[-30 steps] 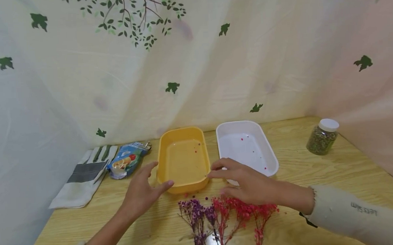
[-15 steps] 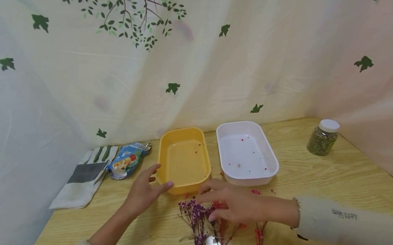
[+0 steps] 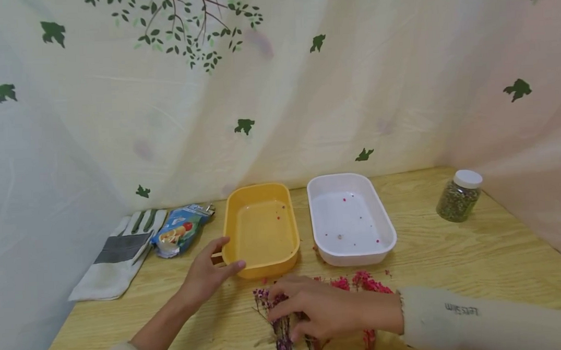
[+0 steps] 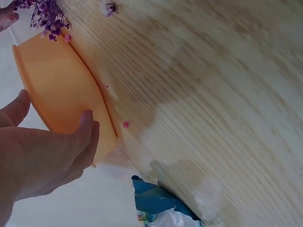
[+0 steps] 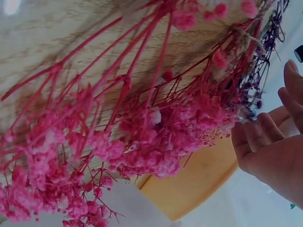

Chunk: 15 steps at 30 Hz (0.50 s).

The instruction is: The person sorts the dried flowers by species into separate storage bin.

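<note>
My left hand (image 3: 206,278) is at the near left corner of a yellow plastic tray (image 3: 266,269), thumb and fingers spread about the corner. In the left wrist view, its fingers (image 4: 86,132) lie against or just before the tray's wall; contact is hard to tell. Over the dried flowers at the front hovers my right hand (image 3: 321,305), fingers loosely bent, hiding part of them. A purple bunch (image 3: 281,331) lies beneath its fingertips. Pink-red sprigs (image 5: 156,137) fill much of the right wrist view, and that hand shows nothing in its grasp there.
A white tray (image 3: 354,258) with scattered flower bits stands right of the yellow one. At the left are a work glove (image 3: 117,263) and a blue pouch (image 3: 179,232). A white-lidded jar (image 3: 457,201) stands far right. A printed curtain (image 3: 277,102) hangs behind.
My right hand has moved left and down, from beside the white tray to over the purple flowers, uncovering the white tray's near end. My left hand has hardly moved.
</note>
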Motion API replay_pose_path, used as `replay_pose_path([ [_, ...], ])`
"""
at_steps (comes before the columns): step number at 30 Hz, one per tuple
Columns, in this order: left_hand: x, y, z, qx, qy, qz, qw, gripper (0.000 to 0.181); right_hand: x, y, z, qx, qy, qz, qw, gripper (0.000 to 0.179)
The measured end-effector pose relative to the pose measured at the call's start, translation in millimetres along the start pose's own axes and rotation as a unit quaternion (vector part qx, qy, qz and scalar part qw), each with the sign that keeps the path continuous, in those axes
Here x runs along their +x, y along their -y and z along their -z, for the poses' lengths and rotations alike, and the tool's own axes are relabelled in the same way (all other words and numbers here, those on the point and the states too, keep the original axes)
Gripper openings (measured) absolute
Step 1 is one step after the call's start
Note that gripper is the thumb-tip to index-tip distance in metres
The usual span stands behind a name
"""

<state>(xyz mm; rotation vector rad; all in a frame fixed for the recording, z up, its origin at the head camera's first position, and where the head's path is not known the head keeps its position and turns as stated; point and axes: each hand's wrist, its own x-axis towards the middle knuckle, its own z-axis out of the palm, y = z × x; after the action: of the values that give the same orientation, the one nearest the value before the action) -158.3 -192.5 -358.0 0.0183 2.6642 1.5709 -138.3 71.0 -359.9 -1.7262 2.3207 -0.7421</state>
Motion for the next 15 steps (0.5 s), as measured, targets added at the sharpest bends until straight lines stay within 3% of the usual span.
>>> replay_pose_path([
  [8,0.1,5.5,-1.5,-0.030,-0.009,0.012,0.9994,0.069,2.8,-8,-7,-0.025,0.036,0.000,0.9990,0.036],
  [15,-0.1,5.5,-1.5,-0.026,-0.013,0.014,0.9995,0.070,8.9,-16,-15,-0.078,0.042,0.044,0.9951,0.026],
])
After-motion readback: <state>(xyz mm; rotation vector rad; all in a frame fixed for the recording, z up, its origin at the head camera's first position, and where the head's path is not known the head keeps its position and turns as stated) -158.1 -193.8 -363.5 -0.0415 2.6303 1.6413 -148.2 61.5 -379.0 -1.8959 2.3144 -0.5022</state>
